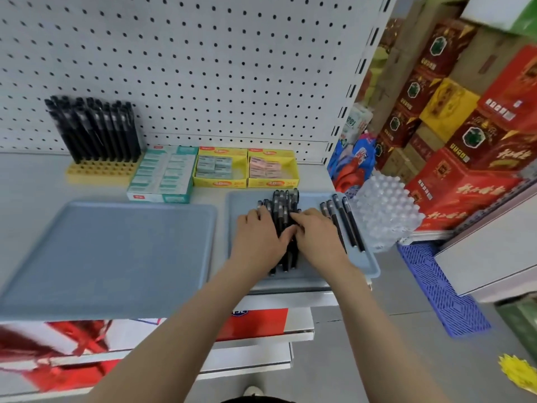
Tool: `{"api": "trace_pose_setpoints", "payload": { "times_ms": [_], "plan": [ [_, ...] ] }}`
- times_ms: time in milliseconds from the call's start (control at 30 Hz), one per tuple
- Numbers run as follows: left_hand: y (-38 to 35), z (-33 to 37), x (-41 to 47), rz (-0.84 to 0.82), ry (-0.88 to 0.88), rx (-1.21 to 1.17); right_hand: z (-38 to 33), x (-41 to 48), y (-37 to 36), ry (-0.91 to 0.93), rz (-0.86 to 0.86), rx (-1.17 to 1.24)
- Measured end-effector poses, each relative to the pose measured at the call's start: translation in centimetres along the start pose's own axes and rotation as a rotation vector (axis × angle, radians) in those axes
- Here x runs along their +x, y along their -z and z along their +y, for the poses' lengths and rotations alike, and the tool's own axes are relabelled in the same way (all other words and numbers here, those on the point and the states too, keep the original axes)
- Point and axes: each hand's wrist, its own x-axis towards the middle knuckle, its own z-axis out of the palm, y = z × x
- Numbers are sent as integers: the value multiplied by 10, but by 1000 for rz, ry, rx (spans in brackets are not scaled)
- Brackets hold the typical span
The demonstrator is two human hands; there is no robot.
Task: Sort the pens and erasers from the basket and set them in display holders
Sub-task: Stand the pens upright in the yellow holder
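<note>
Clasping the black pen bundle [283, 205] on the blue tray [241, 202], left grip [258, 237] and right grip [316, 234] curled round it; loose pens [347, 222] lay at three o'clock.

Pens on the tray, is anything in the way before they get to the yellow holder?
Yes, a bit. The teal eraser box sits between the pens and the yellow holder. Lifted over it, nothing visible blocks the empty front holes.
</note>
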Motion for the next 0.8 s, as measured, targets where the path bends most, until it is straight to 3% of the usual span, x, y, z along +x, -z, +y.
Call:
{"api": "trace_pose_setpoints", "payload": {
  "times_ms": [233,467,600,700,800],
  "plan": [
    [-6,-2,17,-32,48,31,18,12,14,27,-80,10],
    [8,2,35,16,105,198,21,15,13,-23,35,12],
    [17,-7,38,-17,52,88,22,17,10,-33,124,44],
    [27,-13,32,5,8,-48,19,20,13,-63,234,222],
    [39,-14,28,107,1,-276,4,21,29,-56,289,610]
  ]
}}
